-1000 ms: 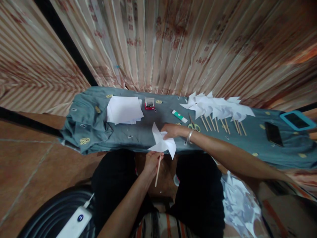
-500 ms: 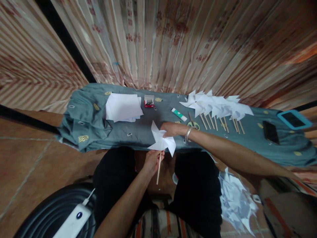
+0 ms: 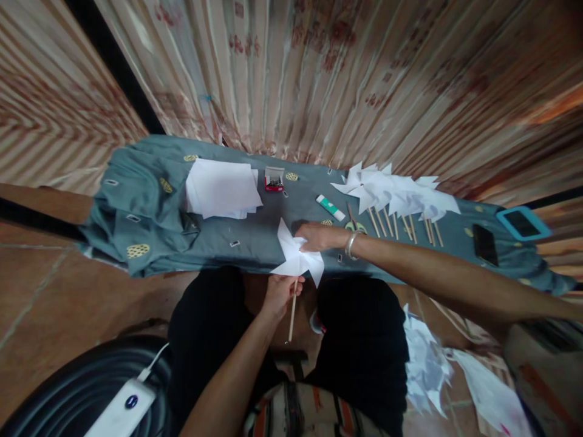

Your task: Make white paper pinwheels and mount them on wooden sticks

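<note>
A white paper pinwheel [image 3: 297, 256] lies at the near edge of a table under a grey-green cloth [image 3: 155, 224]. Its thin wooden stick [image 3: 292, 311] hangs down over my lap. My left hand [image 3: 279, 294] pinches the top of that stick just under the paper. Reaching across from the right, my right hand [image 3: 315, 237], a silver bangle on its wrist, presses closed fingers onto the pinwheel's centre.
On the cloth lie a stack of white sheets [image 3: 222, 189], a small red box of pins [image 3: 274, 180], a glue stick [image 3: 330, 207], scissors [image 3: 354, 223], a row of finished pinwheels [image 3: 401, 195], a phone [image 3: 484, 244] and a blue-cased tablet [image 3: 521, 223]. Paper scraps [image 3: 428, 365] litter the floor.
Both hands stay on the pinwheel and stick. The camera has tilted, so the table sits a little higher and further left.
</note>
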Tool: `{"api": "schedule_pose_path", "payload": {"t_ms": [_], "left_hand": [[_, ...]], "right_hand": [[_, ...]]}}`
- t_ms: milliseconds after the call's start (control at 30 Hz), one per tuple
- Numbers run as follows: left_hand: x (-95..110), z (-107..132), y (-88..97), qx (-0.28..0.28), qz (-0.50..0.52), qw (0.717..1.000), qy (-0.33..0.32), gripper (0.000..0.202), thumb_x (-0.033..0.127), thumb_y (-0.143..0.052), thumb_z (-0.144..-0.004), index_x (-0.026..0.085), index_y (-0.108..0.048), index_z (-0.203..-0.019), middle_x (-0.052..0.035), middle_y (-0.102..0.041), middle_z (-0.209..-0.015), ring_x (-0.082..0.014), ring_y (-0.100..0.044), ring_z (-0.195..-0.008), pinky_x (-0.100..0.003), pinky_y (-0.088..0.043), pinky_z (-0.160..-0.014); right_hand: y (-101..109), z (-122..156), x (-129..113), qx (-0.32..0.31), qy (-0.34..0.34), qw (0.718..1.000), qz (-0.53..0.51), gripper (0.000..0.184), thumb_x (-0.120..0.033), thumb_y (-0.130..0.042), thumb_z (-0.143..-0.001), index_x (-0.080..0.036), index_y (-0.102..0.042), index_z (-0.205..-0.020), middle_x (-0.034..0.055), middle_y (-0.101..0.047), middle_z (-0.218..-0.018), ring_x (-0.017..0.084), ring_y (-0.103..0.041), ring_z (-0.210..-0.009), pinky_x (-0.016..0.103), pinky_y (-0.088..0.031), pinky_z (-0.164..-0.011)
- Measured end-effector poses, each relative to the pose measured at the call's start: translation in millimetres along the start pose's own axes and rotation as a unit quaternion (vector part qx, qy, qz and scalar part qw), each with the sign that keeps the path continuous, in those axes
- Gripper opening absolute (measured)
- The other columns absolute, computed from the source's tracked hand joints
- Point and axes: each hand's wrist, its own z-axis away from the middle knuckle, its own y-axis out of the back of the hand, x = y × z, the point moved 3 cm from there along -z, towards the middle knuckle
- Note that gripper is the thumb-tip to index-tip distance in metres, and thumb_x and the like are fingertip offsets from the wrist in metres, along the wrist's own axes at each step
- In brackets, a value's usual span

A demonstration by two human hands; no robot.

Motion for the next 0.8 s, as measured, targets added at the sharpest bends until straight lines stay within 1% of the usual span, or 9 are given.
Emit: {"api": "schedule_pose_path", "payload": {"t_ms": [67,233,367,500,567,700,800], "left_hand": [[-0.5,-1.7,-0.1,0.003,0.002,1.000,-0.010,0.023,0.027,-0.080,-0.051,0.011,-0.063,-0.050,-0.0007,-0.057,-0.044,-0.0049,-0.041,-0.036,-0.021,-0.027,-0.040],[-2.8,-4.0,0.3,0.013,0.009,1.000,-0.012,0.024,0.030,-0.078,-0.049,0.012,-0.064,-0.058,-0.0005,-0.060,-0.048,-0.0061,-0.042,-0.034,-0.021,-0.026,-0.039],[-3.9,-3.6,0.1,0.012,0.013,1.000,-0.003,0.024,0.031,-0.076,-0.049,0.012,-0.063,-0.057,-0.0007,-0.060,-0.049,-0.0064,-0.043,-0.035,-0.022,-0.027,-0.039],[-3.3,-2.3,-1.7,0.011,0.015,1.000,-0.002,0.021,0.029,-0.075,-0.050,0.012,-0.065,-0.059,-0.0003,-0.060,-0.049,-0.0063,-0.043,-0.035,-0.021,-0.028,-0.038],[-2.9,-1.5,-2.7,0.012,0.013,1.000,-0.008,0.020,0.028,-0.075,-0.051,0.012,-0.065,-0.057,-0.0008,-0.060,-0.049,-0.0062,-0.043,-0.035,-0.021,-0.028,-0.038],[-3.8,0.1,-3.3,0.016,0.006,1.000,-0.016,0.021,0.028,-0.076,-0.052,0.011,-0.064,-0.050,-0.0014,-0.056,-0.041,-0.0066,-0.044,-0.034,-0.020,-0.029,-0.038],[-4.6,1.1,-2.2,0.020,0.005,1.000,-0.015,0.022,0.028,-0.077,-0.054,0.010,-0.065,-0.050,-0.0018,-0.056,-0.041,-0.0069,-0.046,-0.035,-0.019,-0.031,-0.039]], "right_hand": [[-2.6,-1.7,0.5,-0.003,-0.006,1.000,0.002,0.028,-0.022,-0.061,-0.083,-0.010,-0.071,-0.106,0.0138,-0.072,-0.107,0.022,-0.068,-0.094,0.023,-0.045,-0.072],[-5.6,-3.7,1.7,0.001,-0.022,1.000,-0.002,0.030,-0.024,-0.060,-0.084,-0.011,-0.069,-0.111,0.0153,-0.068,-0.120,0.025,-0.065,-0.107,0.024,-0.045,-0.078],[-3.8,-2.3,1.0,-0.005,-0.025,1.000,-0.009,0.027,-0.023,-0.060,-0.084,-0.011,-0.070,-0.106,0.0143,-0.070,-0.114,0.025,-0.066,-0.104,0.025,-0.045,-0.078],[-3.5,0.2,-0.6,0.001,-0.028,1.000,-0.009,0.024,-0.023,-0.061,-0.084,-0.012,-0.071,-0.103,0.0125,-0.072,-0.110,0.022,-0.067,-0.098,0.023,-0.044,-0.072],[-4.8,2.1,-1.4,0.007,-0.031,0.999,0.000,0.022,-0.023,-0.060,-0.085,-0.013,-0.071,-0.101,0.0125,-0.073,-0.107,0.022,-0.068,-0.096,0.023,-0.043,-0.070],[-6.3,6.9,-3.6,0.031,-0.028,0.999,0.020,0.020,-0.023,-0.059,-0.088,-0.013,-0.070,-0.100,0.0138,-0.072,-0.107,0.023,-0.067,-0.099,0.025,-0.044,-0.073],[-5.0,10.6,-4.7,0.049,-0.029,0.998,0.025,0.021,-0.025,-0.059,-0.089,-0.012,-0.069,-0.103,0.0148,-0.072,-0.108,0.025,-0.067,-0.100,0.026,-0.044,-0.075]]}}
